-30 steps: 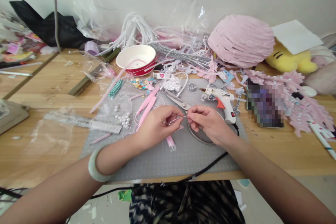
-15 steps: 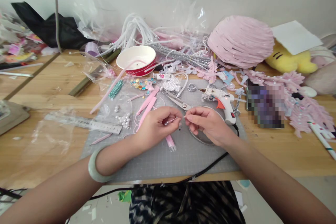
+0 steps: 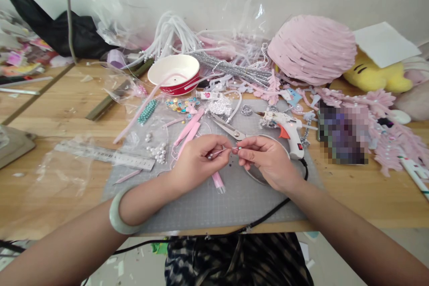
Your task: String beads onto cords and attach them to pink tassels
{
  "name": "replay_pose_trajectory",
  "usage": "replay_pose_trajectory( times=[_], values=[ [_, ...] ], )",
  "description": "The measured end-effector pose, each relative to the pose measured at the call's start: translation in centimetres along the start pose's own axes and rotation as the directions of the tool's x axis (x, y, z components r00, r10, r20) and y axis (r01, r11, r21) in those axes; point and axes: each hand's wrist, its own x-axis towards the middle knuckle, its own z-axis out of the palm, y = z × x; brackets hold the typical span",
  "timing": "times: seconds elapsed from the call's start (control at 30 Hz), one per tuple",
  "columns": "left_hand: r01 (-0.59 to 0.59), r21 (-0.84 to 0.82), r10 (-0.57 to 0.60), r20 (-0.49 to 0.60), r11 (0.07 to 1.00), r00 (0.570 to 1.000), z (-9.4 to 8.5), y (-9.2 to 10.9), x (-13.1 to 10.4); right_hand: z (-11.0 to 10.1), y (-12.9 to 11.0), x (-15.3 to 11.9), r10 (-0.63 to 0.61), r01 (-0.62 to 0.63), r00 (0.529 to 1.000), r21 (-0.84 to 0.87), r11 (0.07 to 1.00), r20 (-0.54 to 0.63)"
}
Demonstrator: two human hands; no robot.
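Over the grey cutting mat [image 3: 187, 210], my left hand [image 3: 200, 159] pinches a thin pinkish thread [image 3: 219, 151] between thumb and forefinger. A small shiny bead [image 3: 210, 156] shows inside its curled fingers. My right hand [image 3: 264, 157] faces it, fingertips almost touching the left ones, pinched on a tiny bluish-green bead [image 3: 239, 148] at the thread's end. Scissors [image 3: 236, 134] lie half open just beyond the fingers, handles partly under my right hand. Left of my left hand are loose white pearl beads [image 3: 159, 153] and pink ribbon strips [image 3: 189, 132].
A hot glue gun [image 3: 290, 134] with a black cord [image 3: 271, 212] lies right of the scissors. Behind stand a red-and-white bowl [image 3: 174, 78], white pearls [image 3: 219, 108] and teal beads [image 3: 147, 111]. A ruler [image 3: 107, 155] lies left, a phone [image 3: 342, 134] right.
A tiny bluish-green bead now shows at my right fingertips, where only the thread end showed before. Both hands keep nearly the same place; the view has shifted slightly.
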Motion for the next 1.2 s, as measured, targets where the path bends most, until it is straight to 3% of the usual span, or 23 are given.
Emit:
replay_pose_trajectory(
  times=[0.23, 0.93, 1.2],
  values=[
    [-0.033, -0.016, 0.033, 0.007, 0.999, 0.999, -0.12, 0.20, 0.01, 0.01, 0.34, -0.25, -0.032, 0.033, 0.998, -0.015, 0.999, 0.050],
    [-0.084, -0.010, 0.084, 0.096, 0.996, 0.992, -0.48, -0.01, 0.25, 0.07, 0.29, -0.85, -0.010, 0.012, 1.000, -0.078, 0.997, 0.025],
    [0.055, -0.064, -0.047, 0.121, 0.996, 0.992, -0.24, 0.01, 0.10, 0.18, -0.02, -0.87, -0.110, 0.106, 0.994, -0.247, 0.963, 0.000]
  ],
)
